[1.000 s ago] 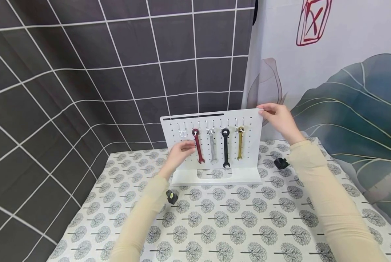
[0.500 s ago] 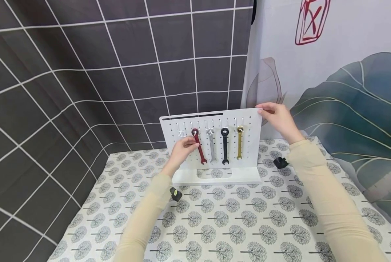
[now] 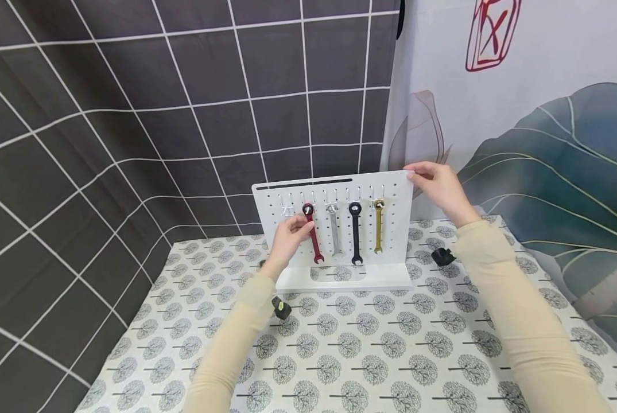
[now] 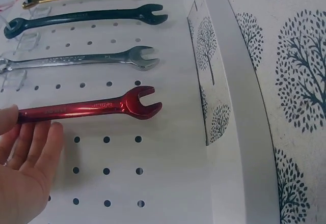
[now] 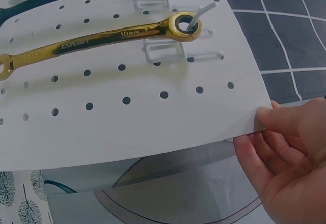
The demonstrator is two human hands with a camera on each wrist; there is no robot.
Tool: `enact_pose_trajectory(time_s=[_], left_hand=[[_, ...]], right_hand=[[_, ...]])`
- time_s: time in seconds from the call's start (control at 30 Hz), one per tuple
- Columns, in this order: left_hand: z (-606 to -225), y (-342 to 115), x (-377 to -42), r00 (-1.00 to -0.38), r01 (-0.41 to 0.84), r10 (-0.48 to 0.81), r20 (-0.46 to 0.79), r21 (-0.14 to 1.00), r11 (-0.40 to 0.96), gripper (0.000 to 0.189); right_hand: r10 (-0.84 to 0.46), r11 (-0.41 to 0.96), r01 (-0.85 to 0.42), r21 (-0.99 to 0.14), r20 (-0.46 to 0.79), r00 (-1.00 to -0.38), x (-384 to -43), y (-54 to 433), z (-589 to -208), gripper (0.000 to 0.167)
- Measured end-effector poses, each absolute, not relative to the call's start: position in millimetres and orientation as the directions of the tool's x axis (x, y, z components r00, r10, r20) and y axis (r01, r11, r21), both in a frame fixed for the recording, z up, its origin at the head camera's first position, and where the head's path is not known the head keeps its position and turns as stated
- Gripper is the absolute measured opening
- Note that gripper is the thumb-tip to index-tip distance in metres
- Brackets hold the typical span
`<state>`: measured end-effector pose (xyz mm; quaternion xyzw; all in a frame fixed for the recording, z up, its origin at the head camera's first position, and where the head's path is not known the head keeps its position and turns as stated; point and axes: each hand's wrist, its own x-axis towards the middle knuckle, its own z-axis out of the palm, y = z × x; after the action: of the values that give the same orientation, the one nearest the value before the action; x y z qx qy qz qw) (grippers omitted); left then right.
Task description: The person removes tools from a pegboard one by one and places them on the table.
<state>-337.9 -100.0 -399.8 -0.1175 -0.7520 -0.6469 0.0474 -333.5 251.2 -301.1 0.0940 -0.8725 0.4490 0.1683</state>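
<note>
My left hand [image 3: 287, 240] pinches the upper shank of a red wrench [image 4: 81, 109] between thumb and fingers. Its ring end hangs around a hook on the white pegboard [image 3: 400, 229], and its open jaw points down. To its right a silver wrench [image 4: 76, 61], a black wrench [image 3: 356, 232] and a gold wrench [image 5: 97, 38] hang from hooks in a row. With thumb and fingers, my right hand [image 3: 439, 186] grips the pegboard's top right corner.
A bare hook [image 3: 286, 207] sits left of the red wrench. The pegboard's foot [image 3: 385, 281] stands on a tree-print tablecloth [image 3: 339, 350]. Behind hangs a dark grid-pattern curtain [image 3: 272, 115], with a pale printed cloth [image 3: 556, 137] on the right.
My left hand has moved right onto the red wrench and taken hold of it. The wrench's lower end swung right, then partly back. My right hand has stayed on the corner.
</note>
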Motion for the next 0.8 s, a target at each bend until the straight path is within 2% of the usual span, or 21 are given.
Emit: enact_pose_trajectory(time_s=[0.8], left_hand=[[-406.0, -105.5, -326.9, -0.949, 0.300, 0.124, 0.288, 0.950, 0.090, 0.024]], right_hand=[[-0.006, 0.551, -0.300, -0.779, 0.356, -0.934, -330.7, 250.2, -300.8, 0.040]])
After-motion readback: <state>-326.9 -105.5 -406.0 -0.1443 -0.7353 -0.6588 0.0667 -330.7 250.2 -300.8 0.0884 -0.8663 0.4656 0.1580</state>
